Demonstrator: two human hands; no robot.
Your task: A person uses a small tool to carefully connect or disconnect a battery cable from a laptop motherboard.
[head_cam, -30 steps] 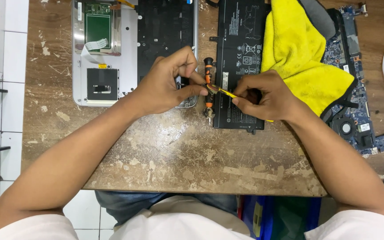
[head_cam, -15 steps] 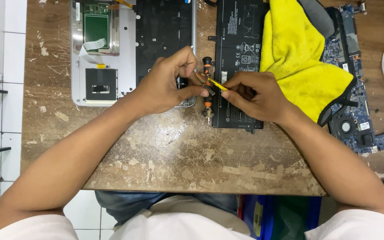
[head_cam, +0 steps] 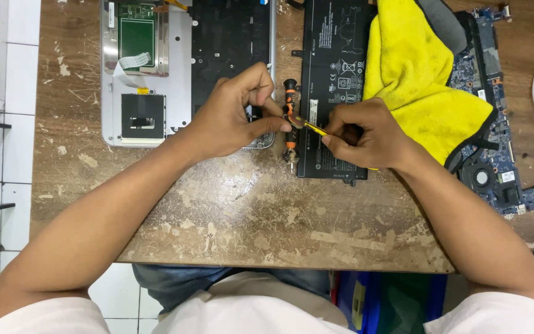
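**Hands close over a small part at the laptop's edge**

Since a second ago the hands have hardly shifted: the right hand has drawn its yellow tool a little up and to the left, and the left hand has stayed pinched where it was.

Nearest me, both forearms reach in from the bottom corners across the scarred wooden desk (head_cam: 230, 210), wrists bent inward so the hands meet in the middle. The left hand (head_cam: 236, 111) is curled narrow, thumb and forefinger pinched on a tiny part right at its fingertips; what that part is I cannot make out, as the fingers cover it. The right hand (head_cam: 366, 136) is closed around a thin yellow tool (head_cam: 313, 128), whose tip points left and touches the left hand's pinch. Most of the tool is hidden inside the fist.

Just under that meeting point lies an orange-and-black screwdriver (head_cam: 290, 117), lengthwise between the open laptop base (head_cam: 156, 74) on the left and the flat black battery (head_cam: 335, 74) on the right; the hands cross over its middle. The right hand rests over the battery's lower half.

Further back, a yellow cloth (head_cam: 415, 74) drapes over the battery's right side and part of a blue circuit board (head_cam: 495, 167). The laptop base is cut off at the top edge.
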